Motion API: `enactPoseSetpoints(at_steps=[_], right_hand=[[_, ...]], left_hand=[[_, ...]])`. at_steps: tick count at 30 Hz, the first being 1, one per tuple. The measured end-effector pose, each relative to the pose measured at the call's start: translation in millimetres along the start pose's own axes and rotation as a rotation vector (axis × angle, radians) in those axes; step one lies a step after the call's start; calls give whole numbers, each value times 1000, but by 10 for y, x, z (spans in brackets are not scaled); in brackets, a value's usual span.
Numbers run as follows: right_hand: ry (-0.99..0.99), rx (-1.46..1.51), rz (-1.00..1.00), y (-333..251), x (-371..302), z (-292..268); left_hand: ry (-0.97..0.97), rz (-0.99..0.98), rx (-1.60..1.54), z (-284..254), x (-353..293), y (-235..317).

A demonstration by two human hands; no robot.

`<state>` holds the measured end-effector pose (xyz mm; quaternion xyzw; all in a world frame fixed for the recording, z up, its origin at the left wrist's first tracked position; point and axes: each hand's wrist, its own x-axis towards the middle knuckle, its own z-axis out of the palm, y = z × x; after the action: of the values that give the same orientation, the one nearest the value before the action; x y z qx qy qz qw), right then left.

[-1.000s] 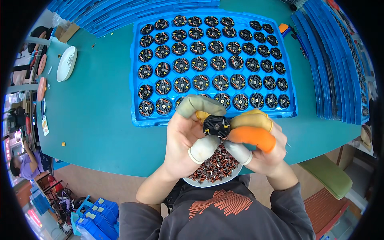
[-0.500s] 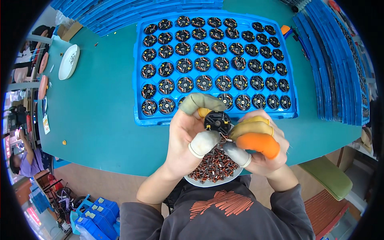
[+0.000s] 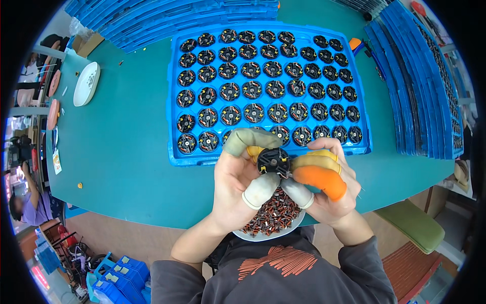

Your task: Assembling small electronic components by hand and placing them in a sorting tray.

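My left hand (image 3: 235, 177), with finger cots on its thumb and fingers, grips a round black plastic brush holder (image 3: 273, 160) by its edge, thumb below and index finger curled over the top. Yellow bits and thin wire ends show on it. My right hand (image 3: 326, 175), in yellow, orange and grey cots, pinches at the holder's lower right edge; the fingertips hide what lies between them. Below both hands is a white bowl (image 3: 263, 237) heaped with small dark and copper-red coil-like pieces (image 3: 276, 213). Beyond them, a blue tray (image 3: 202, 161) carries rows of similar holders (image 3: 251, 90).
Stacks of blue trays stand at the back left (image 3: 167, 20) and right (image 3: 405, 86). A white oval dish (image 3: 87, 83) sits on the green table (image 3: 131, 137) at left. An orange-and-blue hand tool (image 3: 356, 44) lies behind the tray. A green stool (image 3: 410, 225) is at right.
My right fingertips have closed in against the brush holder's lower edge, covering the small piece that showed there. The holder stays in my left hand. The whole view has shifted slightly.
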<state>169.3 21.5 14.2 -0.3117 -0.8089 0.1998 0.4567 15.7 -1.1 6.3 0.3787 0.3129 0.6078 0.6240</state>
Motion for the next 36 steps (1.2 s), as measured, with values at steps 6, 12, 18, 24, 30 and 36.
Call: enactPoseSetpoints(at_steps=[6, 12, 18, 24, 30, 36], right_hand=[[30, -13, 11, -23, 22, 7], [43, -36, -33, 2, 1, 6], [61, -96, -86, -26, 57, 20], [78, -114, -68, -24, 62, 61], [40, 12, -12, -13, 87, 29], [-109, 986, 585, 1, -2, 44]], left_hand=[[-19, 43, 65, -6, -8, -16], [20, 10, 27, 15, -27, -6], [42, 44, 18, 28, -7, 11], [41, 50, 30, 16, 1, 30], [17, 30, 54, 20, 2, 44], [-52, -13, 84, -30, -67, 76]])
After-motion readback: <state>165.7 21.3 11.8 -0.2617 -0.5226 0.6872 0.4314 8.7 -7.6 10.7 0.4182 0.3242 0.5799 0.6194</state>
